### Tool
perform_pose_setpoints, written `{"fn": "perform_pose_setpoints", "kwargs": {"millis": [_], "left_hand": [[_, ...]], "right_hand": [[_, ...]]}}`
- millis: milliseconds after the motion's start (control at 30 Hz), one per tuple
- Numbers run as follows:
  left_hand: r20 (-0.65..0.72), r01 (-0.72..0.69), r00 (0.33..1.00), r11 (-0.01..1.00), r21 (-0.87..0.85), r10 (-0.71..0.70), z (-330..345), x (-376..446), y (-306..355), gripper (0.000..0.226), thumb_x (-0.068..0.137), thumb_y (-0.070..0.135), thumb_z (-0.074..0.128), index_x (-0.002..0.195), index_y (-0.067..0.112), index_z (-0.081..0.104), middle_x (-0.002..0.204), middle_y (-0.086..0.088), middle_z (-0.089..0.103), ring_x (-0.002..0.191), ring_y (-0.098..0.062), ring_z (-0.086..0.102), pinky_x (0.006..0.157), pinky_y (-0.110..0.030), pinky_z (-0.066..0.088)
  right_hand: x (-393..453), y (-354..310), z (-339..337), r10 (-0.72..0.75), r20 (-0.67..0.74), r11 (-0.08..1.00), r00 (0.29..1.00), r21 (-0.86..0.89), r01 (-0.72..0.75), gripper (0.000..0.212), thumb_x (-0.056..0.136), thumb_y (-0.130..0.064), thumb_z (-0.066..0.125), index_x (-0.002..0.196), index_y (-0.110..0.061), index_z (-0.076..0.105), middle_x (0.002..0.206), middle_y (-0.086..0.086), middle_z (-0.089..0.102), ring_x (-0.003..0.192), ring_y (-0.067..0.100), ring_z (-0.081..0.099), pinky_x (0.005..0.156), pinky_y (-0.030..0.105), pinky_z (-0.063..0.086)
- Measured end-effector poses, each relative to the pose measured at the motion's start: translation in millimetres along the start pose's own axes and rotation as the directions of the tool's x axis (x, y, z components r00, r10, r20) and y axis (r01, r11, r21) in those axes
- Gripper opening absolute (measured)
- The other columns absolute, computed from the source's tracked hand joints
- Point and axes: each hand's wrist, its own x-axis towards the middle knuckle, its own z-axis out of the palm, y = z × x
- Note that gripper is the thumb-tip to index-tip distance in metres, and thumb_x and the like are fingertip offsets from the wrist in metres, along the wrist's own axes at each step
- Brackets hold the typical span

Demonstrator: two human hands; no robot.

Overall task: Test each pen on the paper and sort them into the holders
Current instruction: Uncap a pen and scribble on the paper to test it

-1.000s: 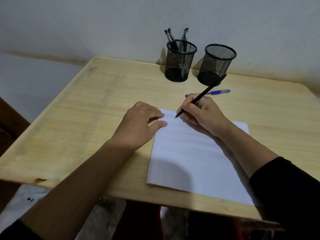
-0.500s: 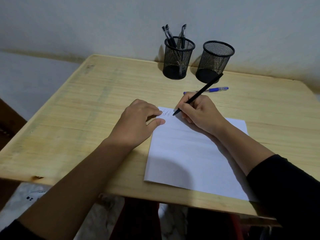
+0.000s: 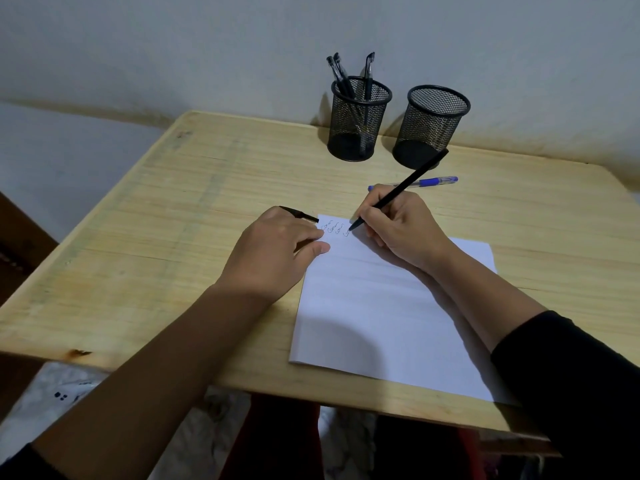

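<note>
Pale wood desk (image 3: 145, 237) at centre frame: the right hand (image 3: 398, 230) grips a black pen (image 3: 398, 190), its tip touching the top of a white paper (image 3: 381, 313) beside a few scribbles. The left hand (image 3: 277, 247) presses the sheet's upper left corner, fingers curled round a black pen cap (image 3: 299, 214). A blue pen (image 3: 426, 182) lies just beyond. Toward the upper centre stand two black mesh holders: the left holder (image 3: 358, 119) carries pens, the right holder (image 3: 431, 126) none.

Pale wooden table (image 3: 145, 216) against a plain grey-white wall (image 3: 173, 46), stained along its base; dim light
</note>
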Motion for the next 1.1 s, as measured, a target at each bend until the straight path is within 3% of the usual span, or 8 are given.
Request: {"fn": "perform_pose_setpoints", "kwargs": {"millis": [100, 233, 600, 767, 867, 933, 1000, 1100], "left_hand": [[0.007, -0.017, 1.0, 1.0, 0.001, 0.017, 0, -2, 0, 0.025, 0.084, 0.033, 0.062, 0.098, 0.016, 0.073, 0.094, 0.004, 0.074, 0.104, -0.02, 0.055, 0.087, -0.034, 0.048], [0.015, -0.005, 1.0, 1.0, 0.001, 0.005, 0, -2, 1, 0.022, 0.084, 0.031, 0.063, 0.097, 0.015, 0.073, 0.094, 0.003, 0.074, 0.104, -0.019, 0.054, 0.087, -0.035, 0.047], [0.012, 0.013, 1.0, 1.0, -0.013, -0.013, 1, -1, 0, 0.026, 0.085, 0.032, 0.063, 0.106, 0.019, 0.07, 0.105, 0.006, 0.072, 0.111, -0.015, 0.051, 0.091, -0.024, 0.039], [-0.021, 0.029, 0.999, 0.999, -0.032, -0.03, 1, 0, -1, 0.027, 0.083, 0.032, 0.064, 0.107, 0.021, 0.069, 0.11, 0.007, 0.069, 0.112, -0.012, 0.05, 0.09, -0.017, 0.033], [-0.16, 0.082, 0.983, 0.994, -0.073, -0.093, -5, 11, -6, 0.035, 0.085, 0.021, 0.062, 0.12, 0.022, 0.06, 0.123, 0.003, 0.061, 0.119, -0.016, 0.046, 0.094, -0.015, 0.027], [-0.101, 0.111, 0.988, 0.994, -0.02, -0.113, -7, 20, -15, 0.036, 0.087, 0.017, 0.059, 0.123, 0.023, 0.058, 0.128, 0.001, 0.058, 0.122, -0.021, 0.043, 0.099, -0.025, 0.031], [0.008, 0.117, 0.993, 0.991, 0.064, -0.118, -7, 28, -21, 0.027, 0.089, 0.017, 0.057, 0.114, 0.021, 0.064, 0.12, 0.001, 0.064, 0.118, -0.024, 0.046, 0.095, -0.031, 0.036], [0.021, 0.178, 0.984, 0.984, -0.009, -0.178, -12, 38, -18, 0.016, 0.087, 0.018, 0.058, 0.098, 0.02, 0.069, 0.098, 0.0, 0.07, 0.098, -0.019, 0.055, 0.077, -0.021, 0.037]], "right_hand": [[0, 1, 0, -0.003, -0.022, 1.0, 1.0, 0.011, 0.004, 0.015, 0.082, -0.008, 0.049, 0.074, -0.002, 0.06, 0.049, -0.008, 0.053, 0.045, 0.006, 0.045, 0.054, 0.022, 0.038], [-1, 0, 0, -0.011, -0.019, 1.0, 1.0, 0.007, 0.011, 0.015, 0.081, -0.01, 0.049, 0.074, -0.001, 0.059, 0.051, -0.004, 0.05, 0.047, 0.007, 0.042, 0.055, 0.023, 0.037], [0, 1, 1, -0.016, -0.055, 1.0, 0.998, 0.004, 0.017, 0.016, 0.083, -0.008, 0.05, 0.074, -0.001, 0.061, 0.049, -0.009, 0.05, 0.047, 0.007, 0.044, 0.056, 0.023, 0.038], [-1, 2, 1, -0.002, -0.078, 1.0, 0.997, -0.002, 0.002, 0.019, 0.084, -0.007, 0.048, 0.068, -0.013, 0.055, 0.041, -0.015, 0.05, 0.046, 0.005, 0.045, 0.055, 0.019, 0.039], [-1, -2, -1, 0.035, -0.102, 0.995, 0.994, 0.098, -0.025, 0.019, 0.088, -0.007, 0.05, 0.07, -0.013, 0.054, 0.044, -0.011, 0.049, 0.042, 0.005, 0.043, 0.049, 0.015, 0.037], [-1, -5, -3, 0.062, -0.102, 0.975, 0.993, 0.22, -0.038, 0.019, 0.09, -0.005, 0.05, 0.072, -0.01, 0.054, 0.05, 0.003, 0.048, 0.04, 0.01, 0.041, 0.042, 0.014, 0.032], [-1, -10, -6, 0.118, -0.101, 0.925, 0.988, 0.373, -0.072, 0.018, 0.09, -0.005, 0.05, 0.073, -0.008, 0.056, 0.055, 0.01, 0.048, 0.043, 0.015, 0.04, 0.037, 0.016, 0.028], [-3, -21, -11, 0.198, -0.092, 0.806, 0.976, 0.582, -0.108, 0.018, 0.088, -0.008, 0.047, 0.079, -0.004, 0.061, 0.06, 0.012, 0.054, 0.046, 0.016, 0.046, 0.038, 0.017, 0.029]]}}
